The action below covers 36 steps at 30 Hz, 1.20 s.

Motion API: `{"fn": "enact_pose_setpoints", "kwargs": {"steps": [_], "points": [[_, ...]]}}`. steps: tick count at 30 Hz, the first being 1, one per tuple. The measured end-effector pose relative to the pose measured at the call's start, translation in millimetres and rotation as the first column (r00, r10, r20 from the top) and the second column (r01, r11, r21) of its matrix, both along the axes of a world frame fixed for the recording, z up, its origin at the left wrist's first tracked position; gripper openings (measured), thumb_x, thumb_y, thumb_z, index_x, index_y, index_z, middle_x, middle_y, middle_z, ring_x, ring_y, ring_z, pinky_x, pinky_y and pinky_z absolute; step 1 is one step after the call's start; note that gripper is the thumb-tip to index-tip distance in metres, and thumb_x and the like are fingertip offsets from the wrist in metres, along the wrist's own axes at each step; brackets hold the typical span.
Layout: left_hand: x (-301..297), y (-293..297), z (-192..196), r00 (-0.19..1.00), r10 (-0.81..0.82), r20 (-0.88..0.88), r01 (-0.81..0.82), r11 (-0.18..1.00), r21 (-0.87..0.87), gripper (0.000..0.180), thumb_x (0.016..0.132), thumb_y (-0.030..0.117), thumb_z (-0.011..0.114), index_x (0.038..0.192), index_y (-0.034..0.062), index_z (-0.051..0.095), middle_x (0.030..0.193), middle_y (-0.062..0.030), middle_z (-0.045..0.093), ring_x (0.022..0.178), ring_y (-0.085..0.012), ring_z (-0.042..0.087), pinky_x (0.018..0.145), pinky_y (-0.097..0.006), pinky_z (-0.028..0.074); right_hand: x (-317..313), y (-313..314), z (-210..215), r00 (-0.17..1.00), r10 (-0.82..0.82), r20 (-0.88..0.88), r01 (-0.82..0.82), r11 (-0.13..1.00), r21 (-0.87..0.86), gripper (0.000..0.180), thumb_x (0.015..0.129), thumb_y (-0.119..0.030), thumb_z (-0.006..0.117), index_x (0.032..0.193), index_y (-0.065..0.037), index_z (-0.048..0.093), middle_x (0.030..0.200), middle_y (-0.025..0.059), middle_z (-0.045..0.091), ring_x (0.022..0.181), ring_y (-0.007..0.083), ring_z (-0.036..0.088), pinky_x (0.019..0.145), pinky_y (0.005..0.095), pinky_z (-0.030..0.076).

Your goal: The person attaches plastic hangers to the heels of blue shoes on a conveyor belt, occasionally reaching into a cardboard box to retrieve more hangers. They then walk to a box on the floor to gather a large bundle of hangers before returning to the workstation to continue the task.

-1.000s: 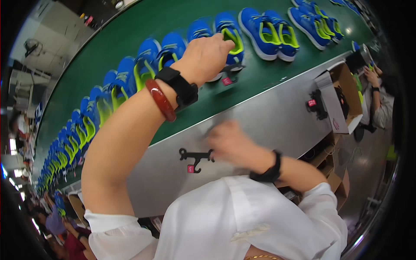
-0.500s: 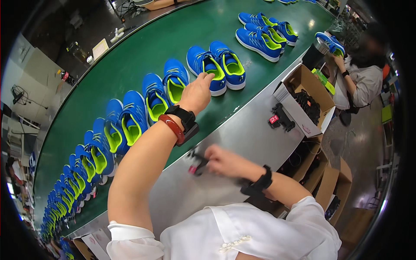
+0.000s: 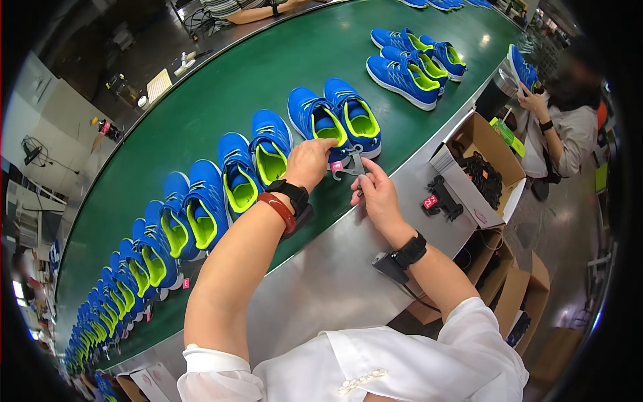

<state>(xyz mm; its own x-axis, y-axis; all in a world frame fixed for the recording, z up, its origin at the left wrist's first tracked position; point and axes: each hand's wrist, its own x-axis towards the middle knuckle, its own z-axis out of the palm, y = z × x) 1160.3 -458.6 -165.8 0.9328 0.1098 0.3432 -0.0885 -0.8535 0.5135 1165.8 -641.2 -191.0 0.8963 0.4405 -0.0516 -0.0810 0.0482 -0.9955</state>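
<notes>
A pair of blue shoes with lime-green linings stands on the green belt in front of me. My left hand (image 3: 309, 164) is closed at the heel of the left shoe (image 3: 313, 110), fingertips on its collar. Right beside it, my right hand (image 3: 378, 194) grips a dark plastic shoe hanger (image 3: 353, 161) with a small pink tag (image 3: 336, 166). The hanger is against the heels of the pair, partly covering the right shoe (image 3: 355, 107). How far it is hooked onto them I cannot tell.
A long row of blue shoes (image 3: 207, 204) runs down the green belt (image 3: 194, 107) to the left. More shoes (image 3: 405, 80) stand farther right. Another black hanger (image 3: 442, 199) lies on the metal ledge (image 3: 315, 281), by a carton of hangers (image 3: 442, 161). A co-worker (image 3: 569, 127) holds a shoe.
My right hand has lifted the hanger from the metal ledge and brought it up to the shoe heels. My left hand has closed in on the left shoe's heel.
</notes>
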Motion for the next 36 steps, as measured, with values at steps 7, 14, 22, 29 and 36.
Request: {"fn": "enact_pose_setpoints", "kwargs": {"steps": [7, 14, 22, 29, 36], "points": [[-2, 9, -2, 0.998, 0.056, -0.038, -0.057, 0.998, -0.035, 0.022, 0.081, 0.009, 0.058, 0.099, 0.0106, 0.070, 0.087, -0.0145, 0.068, 0.083, -0.0335, 0.065, 0.073, -0.043, 0.051, 3, 0, -2, 0.971, 0.146, -0.187, -0.122, 0.984, 0.132, 0.035, 0.094, -0.011, 0.050, 0.128, -0.002, 0.049, 0.068, 0.0029, 0.055, 0.047, 0.0079, 0.048, 0.043, 0.0208, 0.039], [-11, -17, 6, 0.965, -0.232, -0.127, 0.262, 0.901, 0.347, 0.048, 0.084, 0.005, 0.048, 0.129, 0.0202, 0.050, 0.106, -0.0187, 0.062, 0.084, -0.0340, 0.066, 0.068, -0.044, 0.053, 58, -15, 22, 0.909, 0.164, -0.384, -0.162, 0.986, 0.040, 0.017, 0.095, -0.021, 0.056, 0.099, -0.005, 0.062, 0.058, -0.0024, 0.053, 0.042, 0.0034, 0.041, 0.041, 0.0196, 0.033], [-13, -8, 2, 0.985, -0.071, -0.158, 0.119, 0.940, 0.320, 0.048, 0.084, 0.010, 0.051, 0.131, 0.0216, 0.050, 0.081, -0.0156, 0.062, 0.070, -0.0346, 0.063, 0.060, -0.045, 0.049, 123, -20, 39, 0.719, 0.224, 0.657, 0.054, 0.926, -0.375, 0.024, 0.088, -0.009, 0.055, 0.111, -0.003, 0.060, 0.095, 0.0075, 0.061, 0.079, 0.0176, 0.059, 0.072, 0.0295, 0.049], [-7, -16, 26, 0.899, -0.027, -0.438, 0.062, 0.996, 0.066, 0.040, 0.082, 0.002, 0.048, 0.119, 0.0096, 0.061, 0.098, -0.0236, 0.065, 0.093, -0.0384, 0.062, 0.080, -0.045, 0.049, 151, -17, 35, 0.366, 0.806, 0.465, -0.094, 0.530, -0.843, 0.036, 0.074, -0.024, 0.073, 0.102, -0.008, 0.060, 0.101, 0.0116, 0.059, 0.100, 0.0318, 0.057, 0.081, 0.0418, 0.046], [-1, -14, 21, 0.874, -0.017, -0.485, 0.043, 0.998, 0.043, 0.041, 0.080, 0.003, 0.048, 0.118, 0.0094, 0.062, 0.099, -0.0243, 0.065, 0.093, -0.0397, 0.062, 0.082, -0.045, 0.049, 144, -2, 62, 0.088, 0.859, 0.504, 0.095, 0.497, -0.863, 0.030, 0.076, -0.034, 0.071, 0.084, -0.008, 0.058, 0.082, 0.0087, 0.056, 0.080, 0.0306, 0.056, 0.070, 0.0417, 0.044]]}}
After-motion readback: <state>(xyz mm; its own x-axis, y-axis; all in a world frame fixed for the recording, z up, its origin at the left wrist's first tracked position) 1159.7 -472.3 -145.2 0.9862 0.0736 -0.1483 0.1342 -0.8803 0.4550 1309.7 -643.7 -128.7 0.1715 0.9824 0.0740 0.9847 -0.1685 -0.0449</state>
